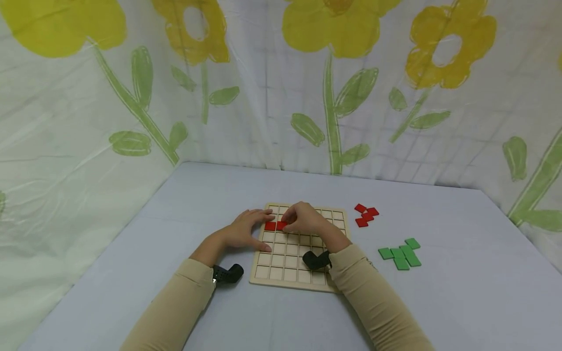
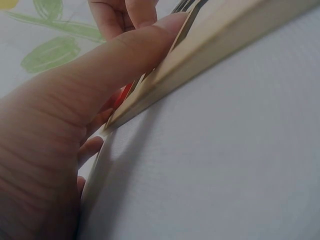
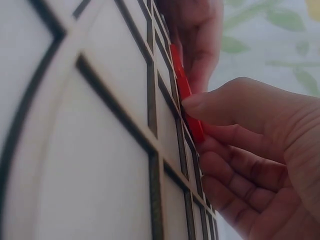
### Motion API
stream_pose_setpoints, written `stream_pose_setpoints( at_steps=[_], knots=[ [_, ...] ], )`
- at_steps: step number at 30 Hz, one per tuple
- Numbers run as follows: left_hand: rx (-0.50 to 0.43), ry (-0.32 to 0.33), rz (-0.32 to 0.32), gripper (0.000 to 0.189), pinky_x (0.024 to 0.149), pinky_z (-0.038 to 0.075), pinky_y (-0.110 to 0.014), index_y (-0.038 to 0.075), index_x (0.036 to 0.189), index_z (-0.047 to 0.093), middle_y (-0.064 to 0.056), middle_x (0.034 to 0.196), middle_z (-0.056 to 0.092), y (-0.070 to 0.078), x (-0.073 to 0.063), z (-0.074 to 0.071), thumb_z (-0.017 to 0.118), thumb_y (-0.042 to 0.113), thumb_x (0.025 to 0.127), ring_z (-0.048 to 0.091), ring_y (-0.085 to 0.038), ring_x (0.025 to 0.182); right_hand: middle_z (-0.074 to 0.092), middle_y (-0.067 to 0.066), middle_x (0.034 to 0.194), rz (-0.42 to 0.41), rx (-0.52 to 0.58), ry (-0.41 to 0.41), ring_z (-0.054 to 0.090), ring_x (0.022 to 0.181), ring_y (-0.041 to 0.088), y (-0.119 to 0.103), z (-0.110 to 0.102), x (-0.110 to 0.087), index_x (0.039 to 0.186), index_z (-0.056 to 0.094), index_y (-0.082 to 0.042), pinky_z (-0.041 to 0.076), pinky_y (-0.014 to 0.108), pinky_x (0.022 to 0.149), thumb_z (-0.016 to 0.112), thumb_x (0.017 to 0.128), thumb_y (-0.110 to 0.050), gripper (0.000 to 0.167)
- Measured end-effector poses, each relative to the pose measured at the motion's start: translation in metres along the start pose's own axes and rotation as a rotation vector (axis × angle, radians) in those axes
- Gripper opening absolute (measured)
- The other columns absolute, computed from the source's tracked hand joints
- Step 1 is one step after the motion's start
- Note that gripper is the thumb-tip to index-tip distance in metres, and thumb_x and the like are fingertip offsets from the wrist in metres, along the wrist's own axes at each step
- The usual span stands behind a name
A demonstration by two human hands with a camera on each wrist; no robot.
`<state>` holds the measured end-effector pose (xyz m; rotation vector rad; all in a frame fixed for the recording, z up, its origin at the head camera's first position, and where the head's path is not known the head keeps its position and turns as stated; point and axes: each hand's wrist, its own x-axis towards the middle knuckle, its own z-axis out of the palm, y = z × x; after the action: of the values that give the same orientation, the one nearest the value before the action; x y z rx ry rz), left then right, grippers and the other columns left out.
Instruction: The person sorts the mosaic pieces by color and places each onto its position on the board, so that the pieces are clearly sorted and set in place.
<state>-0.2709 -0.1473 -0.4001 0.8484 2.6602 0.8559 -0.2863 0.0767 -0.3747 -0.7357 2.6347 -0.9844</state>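
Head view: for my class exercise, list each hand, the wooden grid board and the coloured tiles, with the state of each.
Pale wooden grid board: lying flat, most visible cells unfilled.
Bare left hand: fingers spread, touching the board.
Bare right hand: pinching a flat red tile.
Second flat red tile: on the board, left of the pinched one.
Loose flat red tiles: clustered right of the board.
Loose flat green tiles: grouped nearer the person than the loose red ones.
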Motion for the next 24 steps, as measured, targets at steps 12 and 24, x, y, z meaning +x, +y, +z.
stream_pose_setpoints(
  at_steps=[12,24],
  knots=[
    [0.003,0.001,0.007,0.086,0.119,0.004,-0.049,0.017,0.141,0.041,0.0,0.154,0.026,-0.0017,0.0012,0.0012,0.077,0.048,0.069,0.015,-0.027,0.144,0.069,0.009,0.097,-0.017,-0.001,-0.024,0.063,0.086,0.016,0.0029,-0.0012,-0.0011,0.103,0.068,-0.003,0.054,0.027,0.076,0.072,0.08,-0.011,0.024],
    [0.001,0.004,0.018,0.086,0.118,0.004,-0.049,0.016,0.141,0.041,-0.001,0.154,0.027,-0.0024,0.0016,0.0014,0.077,0.047,0.069,0.015,-0.028,0.143,0.068,0.008,0.093,-0.048,-0.007,-0.029,0.062,0.081,0.013,0.0039,-0.0023,-0.0017,0.099,0.069,-0.003,0.053,0.024,0.072,0.073,0.08,-0.012,0.022]
  ],
)
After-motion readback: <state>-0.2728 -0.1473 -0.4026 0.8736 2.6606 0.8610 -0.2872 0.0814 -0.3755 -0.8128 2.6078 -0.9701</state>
